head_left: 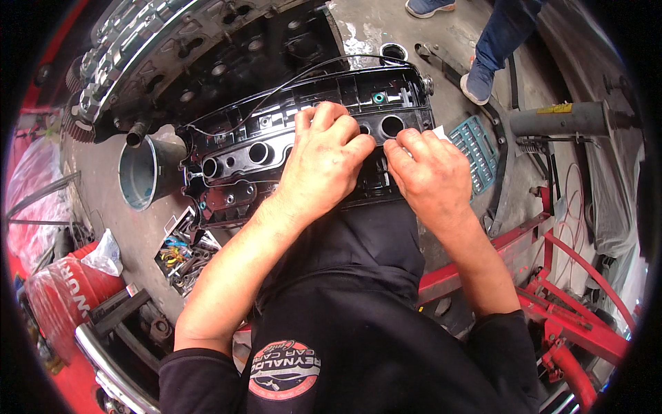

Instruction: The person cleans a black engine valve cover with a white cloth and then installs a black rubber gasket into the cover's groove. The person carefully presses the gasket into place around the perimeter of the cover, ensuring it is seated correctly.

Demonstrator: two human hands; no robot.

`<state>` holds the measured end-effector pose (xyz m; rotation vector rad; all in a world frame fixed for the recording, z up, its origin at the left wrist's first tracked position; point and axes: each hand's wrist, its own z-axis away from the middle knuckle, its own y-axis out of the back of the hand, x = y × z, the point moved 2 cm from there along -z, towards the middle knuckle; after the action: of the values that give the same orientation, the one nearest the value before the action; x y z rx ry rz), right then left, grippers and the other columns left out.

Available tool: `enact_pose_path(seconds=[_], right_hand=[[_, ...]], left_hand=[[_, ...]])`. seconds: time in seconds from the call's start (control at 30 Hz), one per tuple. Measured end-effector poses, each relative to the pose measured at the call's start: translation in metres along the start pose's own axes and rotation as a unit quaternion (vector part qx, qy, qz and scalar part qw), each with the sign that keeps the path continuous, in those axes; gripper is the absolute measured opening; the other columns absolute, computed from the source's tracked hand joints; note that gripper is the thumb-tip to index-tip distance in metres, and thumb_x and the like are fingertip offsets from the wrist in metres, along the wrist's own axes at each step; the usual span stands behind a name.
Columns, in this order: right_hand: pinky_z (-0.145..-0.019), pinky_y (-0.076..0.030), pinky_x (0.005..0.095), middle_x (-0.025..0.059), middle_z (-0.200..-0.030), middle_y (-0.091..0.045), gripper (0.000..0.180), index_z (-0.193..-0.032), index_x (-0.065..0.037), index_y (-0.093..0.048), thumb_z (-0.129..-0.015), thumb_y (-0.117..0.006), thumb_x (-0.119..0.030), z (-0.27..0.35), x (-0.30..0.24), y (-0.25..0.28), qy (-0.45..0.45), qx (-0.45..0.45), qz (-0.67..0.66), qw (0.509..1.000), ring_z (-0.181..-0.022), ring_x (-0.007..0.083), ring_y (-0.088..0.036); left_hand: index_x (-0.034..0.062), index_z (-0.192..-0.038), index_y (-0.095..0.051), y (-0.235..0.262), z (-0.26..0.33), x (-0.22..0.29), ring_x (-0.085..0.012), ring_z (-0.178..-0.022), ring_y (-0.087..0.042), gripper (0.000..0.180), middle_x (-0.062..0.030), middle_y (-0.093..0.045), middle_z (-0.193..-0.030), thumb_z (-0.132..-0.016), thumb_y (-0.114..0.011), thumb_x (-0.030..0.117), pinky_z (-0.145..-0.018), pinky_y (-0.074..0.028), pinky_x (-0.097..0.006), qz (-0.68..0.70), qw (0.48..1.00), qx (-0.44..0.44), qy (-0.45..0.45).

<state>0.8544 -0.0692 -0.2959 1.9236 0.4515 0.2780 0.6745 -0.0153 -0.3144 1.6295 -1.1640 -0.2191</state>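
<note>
A black engine valve cover [234,162], inner side facing up, lies across my lap with round tube openings along its middle. My left hand [327,155] rests over the cover's centre, its fingers curled down onto it. Beside a tube opening [392,126] at the cover's right, my right hand [431,169] is closed, with thumb and fingers drawn together. Whatever lies under the fingertips of both hands is hidden. A thin black strand [293,79], perhaps a rubber gasket, loops over the cover's far side.
A cylinder head [141,65] stands at the upper left, above a grey bucket [148,172]. A tray of hand tools [183,252] sits at left. At right are a teal socket set [476,155] and a red metal frame [510,241]. Another person's shoe [478,83] is at upper right.
</note>
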Motion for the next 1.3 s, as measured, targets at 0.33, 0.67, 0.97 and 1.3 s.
enact_pose_path(seconds=[0.33,0.67,0.97,1.3], right_hand=[[-0.067,-0.049,0.0345,0.003,-0.096,-0.061,0.028,-0.108,-0.008,-0.073,-0.083,-0.065,-0.018,0.004,0.004,0.002,0.039,-0.026,-0.007,0.999,-0.083,0.0183,-0.061],[-0.07,-0.047,0.0342,0.0053,-0.098,-0.056,0.047,-0.131,-0.012,-0.07,-0.084,-0.065,-0.016,-0.003,-0.016,0.006,0.038,-0.097,0.027,0.994,-0.082,0.0197,-0.058],[-0.071,-0.046,0.0329,0.0028,-0.099,-0.058,0.04,-0.126,-0.012,-0.072,-0.088,-0.063,-0.021,-0.007,-0.02,0.001,0.071,-0.079,0.024,0.994,-0.084,0.0178,-0.059],[-0.071,-0.048,0.0341,0.0031,-0.086,-0.064,0.046,-0.133,-0.015,-0.07,-0.087,-0.064,-0.018,-0.011,-0.021,0.005,0.065,-0.16,0.021,0.985,-0.079,0.0197,-0.064]], left_hand=[[0.0116,-0.102,-0.076,0.004,0.014,0.002,-0.0254,-0.111,-0.057,0.03,-0.0018,-0.062,-0.101,-0.073,-0.075,0.006,-0.098,-0.04,-0.048,-0.038,0.999,0.012,-0.01],[0.0112,-0.102,-0.074,0.003,0.031,0.015,-0.0255,-0.107,-0.057,0.029,0.0002,-0.063,-0.102,-0.074,-0.072,0.014,-0.098,-0.038,-0.049,-0.147,0.988,0.054,0.008],[0.0114,-0.102,-0.073,0.015,0.041,0.007,-0.0236,-0.103,-0.059,0.025,-0.0002,-0.064,-0.101,-0.077,-0.071,0.013,-0.097,-0.039,-0.047,-0.14,0.989,0.039,-0.01],[0.0112,-0.097,-0.067,0.018,0.046,-0.001,-0.0247,-0.101,-0.059,0.031,-0.0008,-0.063,-0.095,-0.068,-0.079,0.01,-0.096,-0.04,-0.048,-0.163,0.984,0.058,0.047]])
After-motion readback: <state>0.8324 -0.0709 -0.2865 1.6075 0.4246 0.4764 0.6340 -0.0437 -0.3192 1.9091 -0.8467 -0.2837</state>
